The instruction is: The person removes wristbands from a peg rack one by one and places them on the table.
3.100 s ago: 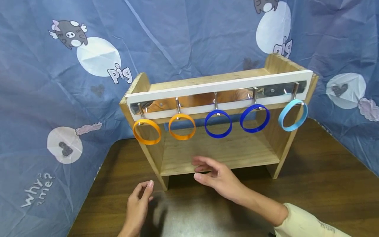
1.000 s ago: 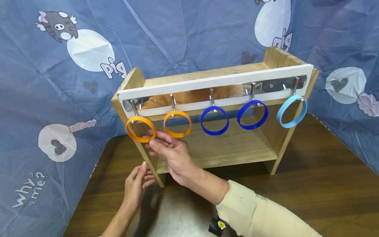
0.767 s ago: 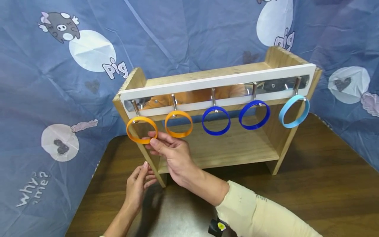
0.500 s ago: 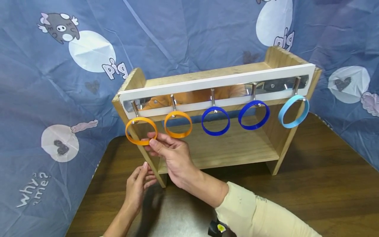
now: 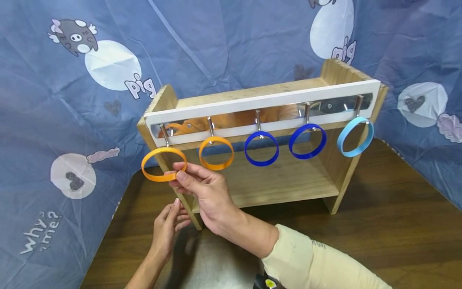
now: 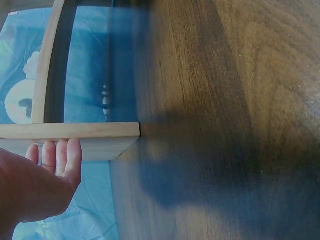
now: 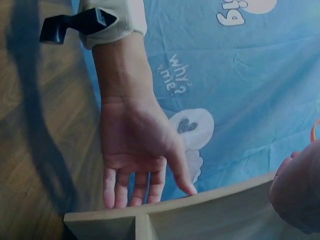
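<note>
– What changed?
– Pinched by the right hand (image 5: 211,193), the thin orange plastic-looking ring (image 5: 155,178) has slid front-left of the pale wooden shelf (image 5: 281,176); likely unhooked.
– The left hand (image 5: 167,224)?
– Straight-fingered, against the shelf's left side.

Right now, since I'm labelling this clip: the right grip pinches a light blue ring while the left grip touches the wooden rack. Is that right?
Not quite: the colour is wrong. The head view shows the right grip pinching an orange ring; the left grip touches the wooden rack, as you say.
</note>
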A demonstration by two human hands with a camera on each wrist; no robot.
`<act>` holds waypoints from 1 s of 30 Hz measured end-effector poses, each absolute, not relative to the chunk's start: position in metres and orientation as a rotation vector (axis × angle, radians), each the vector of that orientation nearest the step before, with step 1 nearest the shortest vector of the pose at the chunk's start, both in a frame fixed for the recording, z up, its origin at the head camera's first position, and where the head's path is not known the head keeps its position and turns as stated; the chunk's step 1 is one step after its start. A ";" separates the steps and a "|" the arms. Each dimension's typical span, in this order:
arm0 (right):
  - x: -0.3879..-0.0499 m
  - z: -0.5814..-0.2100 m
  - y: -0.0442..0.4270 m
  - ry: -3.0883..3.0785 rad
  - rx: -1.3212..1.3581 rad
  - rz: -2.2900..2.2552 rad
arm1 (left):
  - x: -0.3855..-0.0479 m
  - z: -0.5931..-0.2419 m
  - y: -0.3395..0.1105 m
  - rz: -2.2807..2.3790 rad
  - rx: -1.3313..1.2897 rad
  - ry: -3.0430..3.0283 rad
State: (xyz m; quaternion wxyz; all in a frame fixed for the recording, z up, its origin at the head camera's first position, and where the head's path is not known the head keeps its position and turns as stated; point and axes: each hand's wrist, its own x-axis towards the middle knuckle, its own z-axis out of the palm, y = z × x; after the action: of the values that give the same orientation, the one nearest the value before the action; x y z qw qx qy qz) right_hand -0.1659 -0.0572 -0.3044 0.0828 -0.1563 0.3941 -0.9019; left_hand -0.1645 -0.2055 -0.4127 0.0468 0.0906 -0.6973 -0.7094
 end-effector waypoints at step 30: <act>-0.148 -0.318 -0.035 1.330 -0.603 -2.515 | -0.161 -0.415 -0.207 -2.157 0.264 -2.130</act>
State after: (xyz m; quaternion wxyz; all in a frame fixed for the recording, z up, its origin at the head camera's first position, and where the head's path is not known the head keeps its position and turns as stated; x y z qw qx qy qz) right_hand -0.1480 -0.0354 -0.3183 0.1163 -0.2059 0.4543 -0.8589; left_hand -0.1614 -0.2071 -0.4149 0.0491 0.0866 -0.6992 -0.7080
